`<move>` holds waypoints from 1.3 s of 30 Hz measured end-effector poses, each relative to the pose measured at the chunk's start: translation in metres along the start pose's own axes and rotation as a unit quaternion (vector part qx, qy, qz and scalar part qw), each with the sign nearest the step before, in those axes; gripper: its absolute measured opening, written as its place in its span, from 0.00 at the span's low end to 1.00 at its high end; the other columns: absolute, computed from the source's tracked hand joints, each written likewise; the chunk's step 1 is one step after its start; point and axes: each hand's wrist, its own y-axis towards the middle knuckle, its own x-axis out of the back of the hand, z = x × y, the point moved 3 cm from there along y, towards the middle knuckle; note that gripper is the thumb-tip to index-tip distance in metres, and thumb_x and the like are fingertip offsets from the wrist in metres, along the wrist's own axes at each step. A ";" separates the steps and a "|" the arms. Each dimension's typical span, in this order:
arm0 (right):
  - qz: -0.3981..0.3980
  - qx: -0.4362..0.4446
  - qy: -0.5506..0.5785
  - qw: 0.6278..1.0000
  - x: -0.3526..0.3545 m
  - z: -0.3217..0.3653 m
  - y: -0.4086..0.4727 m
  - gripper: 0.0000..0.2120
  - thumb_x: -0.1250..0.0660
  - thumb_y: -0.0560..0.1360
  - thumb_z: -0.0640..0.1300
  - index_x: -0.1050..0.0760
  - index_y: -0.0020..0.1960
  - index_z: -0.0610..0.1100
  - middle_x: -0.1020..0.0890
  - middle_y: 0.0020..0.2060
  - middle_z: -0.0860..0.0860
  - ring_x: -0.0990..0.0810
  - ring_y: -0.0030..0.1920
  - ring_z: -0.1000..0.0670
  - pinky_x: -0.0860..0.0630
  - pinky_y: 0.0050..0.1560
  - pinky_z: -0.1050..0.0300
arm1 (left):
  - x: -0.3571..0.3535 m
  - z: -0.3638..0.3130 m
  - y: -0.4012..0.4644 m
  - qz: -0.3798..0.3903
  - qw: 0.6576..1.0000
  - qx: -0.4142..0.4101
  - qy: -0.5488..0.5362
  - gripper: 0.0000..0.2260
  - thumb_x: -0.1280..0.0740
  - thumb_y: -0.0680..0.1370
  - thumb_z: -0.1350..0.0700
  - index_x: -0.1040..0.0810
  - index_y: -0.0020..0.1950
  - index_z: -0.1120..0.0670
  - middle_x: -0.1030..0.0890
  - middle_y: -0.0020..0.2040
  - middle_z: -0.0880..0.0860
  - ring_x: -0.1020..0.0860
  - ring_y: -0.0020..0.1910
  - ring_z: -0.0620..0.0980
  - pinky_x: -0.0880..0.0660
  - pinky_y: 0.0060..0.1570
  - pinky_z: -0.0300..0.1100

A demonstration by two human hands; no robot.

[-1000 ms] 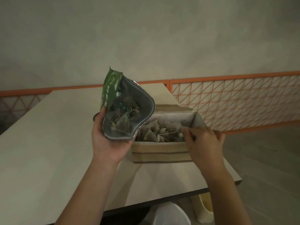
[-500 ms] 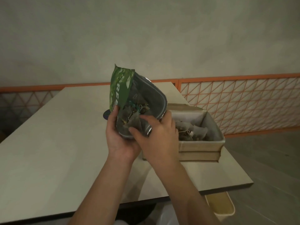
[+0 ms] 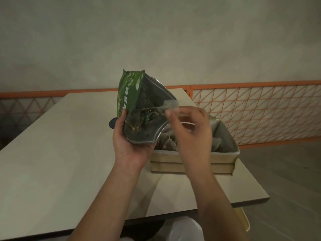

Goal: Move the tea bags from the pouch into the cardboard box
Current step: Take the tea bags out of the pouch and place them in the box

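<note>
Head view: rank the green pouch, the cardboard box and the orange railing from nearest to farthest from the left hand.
1. Green pouch: gripped in the left hand, touching it.
2. Cardboard box: on the table just right of that hand, tea bags inside.
3. Orange railing: beyond the table's far right edge, clearly farthest.

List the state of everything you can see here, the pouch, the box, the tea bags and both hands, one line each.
Green foil pouch: open, held tilted above the table, tea bags still inside.
Beige cardboard box: open, on the table, partly filled with tea bags.
Blurred tea bag: pinched, lifted clear of the pouch mouth.
Left hand: grips the pouch from below.
Right hand: pinches the tea bag over the box.
Pale table: bears the box.
</note>
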 end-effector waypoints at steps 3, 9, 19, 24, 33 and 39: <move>-0.006 -0.034 0.075 0.997 0.020 0.008 0.013 0.06 0.29 0.74 0.46 0.21 0.48 0.44 0.17 0.47 0.50 0.18 0.46 0.54 0.22 0.44 0.64 | 0.002 0.001 0.004 0.007 1.000 0.007 -0.007 0.28 0.32 0.72 0.41 0.21 0.70 0.52 0.21 0.69 0.60 0.23 0.69 0.60 0.17 0.50 0.48; -0.012 -0.047 0.157 0.986 0.051 0.012 0.037 0.09 0.30 0.76 0.41 0.24 0.51 0.35 0.15 0.45 0.42 0.15 0.43 0.44 0.19 0.46 0.56 | 0.002 0.003 0.010 0.032 0.999 0.017 -0.010 0.26 0.33 0.75 0.42 0.22 0.71 0.51 0.20 0.69 0.58 0.23 0.68 0.61 0.17 0.48 0.49; -0.157 0.028 0.212 0.964 0.068 0.002 0.028 0.05 0.35 0.77 0.33 0.29 0.47 0.40 0.24 0.41 0.44 0.21 0.41 0.47 0.21 0.42 0.56 | -0.005 0.006 0.016 0.027 0.999 0.018 -0.020 0.26 0.32 0.75 0.43 0.22 0.71 0.51 0.21 0.69 0.59 0.23 0.69 0.61 0.17 0.46 0.50; -0.169 0.007 0.154 0.973 0.069 -0.020 0.032 0.06 0.34 0.76 0.32 0.29 0.46 0.40 0.22 0.41 0.44 0.20 0.43 0.42 0.20 0.42 0.54 | -0.003 0.005 0.020 0.018 0.999 0.018 -0.033 0.23 0.33 0.78 0.43 0.21 0.70 0.52 0.21 0.68 0.60 0.23 0.68 0.62 0.18 0.52 0.51; 0.070 -0.046 -0.236 0.968 0.041 -0.058 0.036 0.04 0.29 0.74 0.46 0.23 0.46 0.52 0.21 0.38 0.60 0.22 0.37 0.60 0.25 0.39 0.61 | 0.001 -0.001 0.028 0.006 0.999 0.004 -0.031 0.22 0.34 0.79 0.43 0.21 0.70 0.52 0.20 0.68 0.59 0.22 0.68 0.61 0.18 0.54 0.51; 0.113 -0.024 -0.294 0.949 0.021 -0.053 0.026 0.09 0.30 0.75 0.49 0.27 0.53 0.55 0.21 0.44 0.61 0.21 0.50 0.54 0.39 0.63 0.54 | 0.004 -0.005 0.026 -0.003 0.999 0.002 -0.032 0.22 0.35 0.80 0.44 0.21 0.70 0.53 0.21 0.69 0.59 0.24 0.70 0.60 0.17 0.52 0.50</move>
